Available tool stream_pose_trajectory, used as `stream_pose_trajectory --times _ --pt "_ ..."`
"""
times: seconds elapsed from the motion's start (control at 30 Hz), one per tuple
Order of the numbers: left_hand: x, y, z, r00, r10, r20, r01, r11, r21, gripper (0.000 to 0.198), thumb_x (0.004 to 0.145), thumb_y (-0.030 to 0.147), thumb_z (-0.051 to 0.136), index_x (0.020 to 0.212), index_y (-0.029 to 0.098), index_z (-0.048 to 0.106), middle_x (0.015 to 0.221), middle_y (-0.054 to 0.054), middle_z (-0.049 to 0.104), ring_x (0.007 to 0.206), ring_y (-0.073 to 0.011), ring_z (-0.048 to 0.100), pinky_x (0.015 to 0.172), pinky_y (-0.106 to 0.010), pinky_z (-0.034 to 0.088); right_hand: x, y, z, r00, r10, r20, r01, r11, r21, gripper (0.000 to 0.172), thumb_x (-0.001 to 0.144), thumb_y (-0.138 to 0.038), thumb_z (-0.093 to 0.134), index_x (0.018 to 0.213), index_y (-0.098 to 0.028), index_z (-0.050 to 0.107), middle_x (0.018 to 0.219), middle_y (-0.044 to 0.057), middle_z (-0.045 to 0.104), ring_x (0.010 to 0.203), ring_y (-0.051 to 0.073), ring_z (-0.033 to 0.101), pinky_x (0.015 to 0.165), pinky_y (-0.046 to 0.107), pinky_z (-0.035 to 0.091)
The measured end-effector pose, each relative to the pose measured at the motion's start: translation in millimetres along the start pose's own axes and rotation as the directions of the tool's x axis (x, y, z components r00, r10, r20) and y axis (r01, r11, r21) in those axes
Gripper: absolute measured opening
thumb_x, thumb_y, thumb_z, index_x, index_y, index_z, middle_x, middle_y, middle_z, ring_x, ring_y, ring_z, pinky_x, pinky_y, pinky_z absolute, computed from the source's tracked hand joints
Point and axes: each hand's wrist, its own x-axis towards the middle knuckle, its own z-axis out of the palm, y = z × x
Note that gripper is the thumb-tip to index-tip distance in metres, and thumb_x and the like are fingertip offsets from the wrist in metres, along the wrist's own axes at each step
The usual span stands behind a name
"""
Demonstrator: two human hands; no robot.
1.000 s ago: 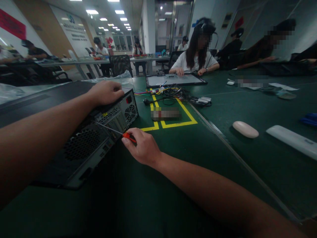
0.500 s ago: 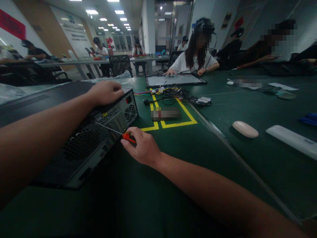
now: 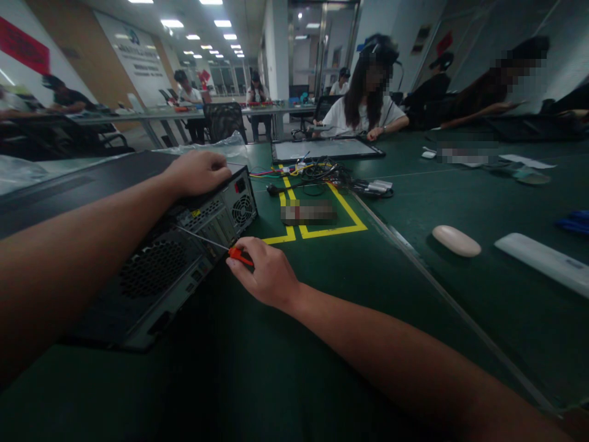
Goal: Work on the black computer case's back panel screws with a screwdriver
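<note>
A dark computer case lies on the left of the green table, its rear panel with vents and ports turned toward the right. My left hand rests on the case's upper edge near the rear, fingers curled over and pressed on it. Between the thumb and fingers of my right hand is the orange handle of a screwdriver. Its thin metal shaft slants up-left to the rear panel; the tip is in shadow near the panel, and I cannot tell what it touches.
Behind the yellow tape marks lies a tangle of cables. A flat framed panel is before a co-worker. On the right are a beige oval case and a long white object. Clear plastic lies behind the computer case.
The screwdriver and both my hands stay nearly in place. Across the table, the co-worker's hand has lifted off the flat panel and drawn back.
</note>
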Motion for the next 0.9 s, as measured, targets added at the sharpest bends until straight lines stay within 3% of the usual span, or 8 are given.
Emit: stream_pose_trajectory --times 0.2,0.9 --pt "-2.0 4.9 -3.7 0.999 -0.016 0.035 0.016 1.000 0.010 0.047 0.091 0.047 0.038 0.096 0.015 0.072 0.087 -0.012 0.068 0.079 -0.0249 0.059 0.070 -0.037 0.039 -0.7 1.5 2.3 1.000 -0.004 -0.021 0.004 1.000 0.009 0.033 0.106 -0.049 0.050 0.119 -0.020 0.059 0.108 0.008 0.072 0.096 0.020 0.071 0.084 0.033 0.053" --pt "0.7 -1.7 1.9 1.000 -0.003 0.003 0.003 1.000 0.017 0.047 0.091 0.049 0.040 0.095 0.017 0.073 0.088 -0.012 0.069 0.079 -0.0251 0.057 0.071 -0.037 0.039 -0.3 -1.0 0.5 1.000 0.023 -0.020 -0.023 1.000 0.012 0.034 0.106 -0.050 0.050 0.121 -0.021 0.059 0.111 0.008 0.074 0.098 0.020 0.072 0.085 0.033 0.054"
